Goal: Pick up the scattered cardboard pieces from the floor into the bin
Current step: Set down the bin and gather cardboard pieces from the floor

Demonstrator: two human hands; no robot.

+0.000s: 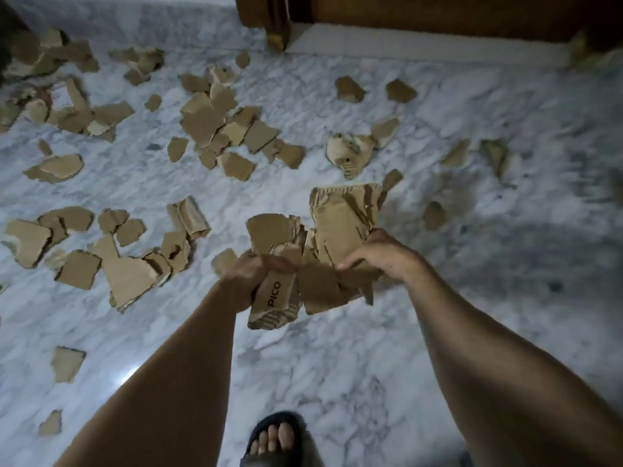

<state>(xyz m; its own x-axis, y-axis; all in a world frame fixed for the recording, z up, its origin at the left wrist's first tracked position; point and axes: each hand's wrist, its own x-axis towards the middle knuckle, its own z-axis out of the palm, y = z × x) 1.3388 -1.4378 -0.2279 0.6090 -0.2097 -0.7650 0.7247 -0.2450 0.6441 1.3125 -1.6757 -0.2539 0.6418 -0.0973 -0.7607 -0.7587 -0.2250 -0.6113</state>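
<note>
Both my hands hold a bundle of torn brown cardboard above the marble floor [337,365]. My left hand [251,274] grips a folded piece printed "PICO" [274,305] along with other scraps. My right hand [381,252] grips a tall corrugated piece [344,217] and several smaller ones under it. Many more cardboard pieces lie scattered on the floor: a heap [219,126] at centre far, a cluster [128,264] at left, loose ones [350,151] at right. No bin is in view.
A wooden furniture base [438,11] with a leg [278,32] stands at the far edge, a pale strip of floor under it. My sandalled foot [274,436] is at the bottom centre. Single scraps [67,364] lie near left.
</note>
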